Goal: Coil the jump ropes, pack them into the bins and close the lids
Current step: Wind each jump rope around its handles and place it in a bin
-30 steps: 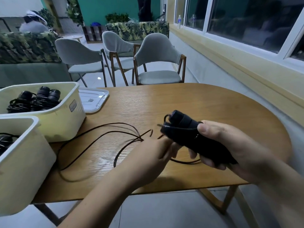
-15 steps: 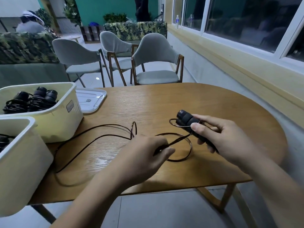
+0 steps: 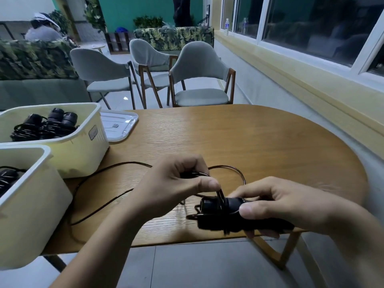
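Note:
My right hand [image 3: 278, 206] grips the black jump rope handles [image 3: 224, 215] near the table's front edge. My left hand [image 3: 176, 183] pinches the thin black cord [image 3: 108, 200] and lays a loop over the handles. The rest of the cord trails in loose curves across the wooden table [image 3: 249, 146] toward the left. Two cream bins stand at the left without lids on: the far bin [image 3: 83, 150] holds coiled black ropes [image 3: 45, 125], and the near bin [image 3: 31, 215] shows part of another black rope [image 3: 8, 177].
A white lid [image 3: 120, 125] lies flat on the table behind the far bin. Three grey chairs [image 3: 199, 75] stand beyond the table. A window ledge runs along the right. A person sits far back at the left behind a leaf-patterned sofa.
My right hand has drawn the handles back toward me. My left hand has moved right and brought a loop of cord onto the handles; less cord lies loose on the table.

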A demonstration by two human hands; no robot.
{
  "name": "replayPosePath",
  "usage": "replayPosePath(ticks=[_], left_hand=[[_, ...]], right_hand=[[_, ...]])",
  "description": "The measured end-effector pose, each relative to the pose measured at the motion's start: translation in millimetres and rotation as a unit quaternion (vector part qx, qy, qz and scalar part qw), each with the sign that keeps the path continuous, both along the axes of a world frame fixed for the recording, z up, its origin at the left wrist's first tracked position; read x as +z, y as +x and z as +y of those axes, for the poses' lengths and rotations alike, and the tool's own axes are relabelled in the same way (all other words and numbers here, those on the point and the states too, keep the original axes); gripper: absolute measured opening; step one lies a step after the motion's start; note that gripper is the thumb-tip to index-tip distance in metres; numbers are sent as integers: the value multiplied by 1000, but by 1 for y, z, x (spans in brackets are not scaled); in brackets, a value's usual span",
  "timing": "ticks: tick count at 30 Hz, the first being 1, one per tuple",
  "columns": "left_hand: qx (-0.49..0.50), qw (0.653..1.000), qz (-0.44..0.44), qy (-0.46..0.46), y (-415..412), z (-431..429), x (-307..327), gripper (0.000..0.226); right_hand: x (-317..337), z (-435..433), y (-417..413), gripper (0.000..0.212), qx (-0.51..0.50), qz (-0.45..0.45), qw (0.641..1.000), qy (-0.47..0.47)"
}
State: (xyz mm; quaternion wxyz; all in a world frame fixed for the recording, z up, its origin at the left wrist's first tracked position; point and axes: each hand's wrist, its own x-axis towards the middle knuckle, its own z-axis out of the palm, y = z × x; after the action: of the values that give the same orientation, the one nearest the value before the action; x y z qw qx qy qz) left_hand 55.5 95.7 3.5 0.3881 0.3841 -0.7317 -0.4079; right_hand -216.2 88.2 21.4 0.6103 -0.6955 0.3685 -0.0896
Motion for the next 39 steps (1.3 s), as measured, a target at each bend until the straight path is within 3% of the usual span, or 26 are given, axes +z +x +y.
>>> replayPosePath(ticks=[4,6,9,11,15,21,23,25,28,32,39], left_hand=[[-76,996,28,41,-11,1,-4,35],[-79,996,21,43,-15,3,-6,34],[-12,999,-46,4,-20,3,-13,26],[30,998,-63,12,-24,4,-18,34],[81,991,-105,3,-31,2,-22,49],[88,991,-102,11,-40,4,-23,55],[99,990,-97,11,-42,3,-22,53],[103,987,-127,-3,-44,1,-22,51],[108,976,-188,-10,-49,2,-28,47],[110,967,-230,-16,-54,5,-29,36],[174,920,-341,-85,-49,2,-21,29]], right_hand=[[-3,1,2,33,49,-95,993,42],[-5,0,1,44,48,-148,987,45],[-5,0,1,73,13,-211,977,29],[-9,-5,1,89,-19,-238,971,30],[-20,-25,4,97,-57,-241,968,35],[-19,-22,6,90,-102,-272,957,-13],[-16,-13,7,74,-129,-285,949,-37],[-13,-3,7,60,-161,-315,933,-58],[-10,0,5,56,-209,-355,910,-47],[-10,0,9,45,-300,-290,903,-105],[-16,3,14,48,-367,-39,870,-326]])
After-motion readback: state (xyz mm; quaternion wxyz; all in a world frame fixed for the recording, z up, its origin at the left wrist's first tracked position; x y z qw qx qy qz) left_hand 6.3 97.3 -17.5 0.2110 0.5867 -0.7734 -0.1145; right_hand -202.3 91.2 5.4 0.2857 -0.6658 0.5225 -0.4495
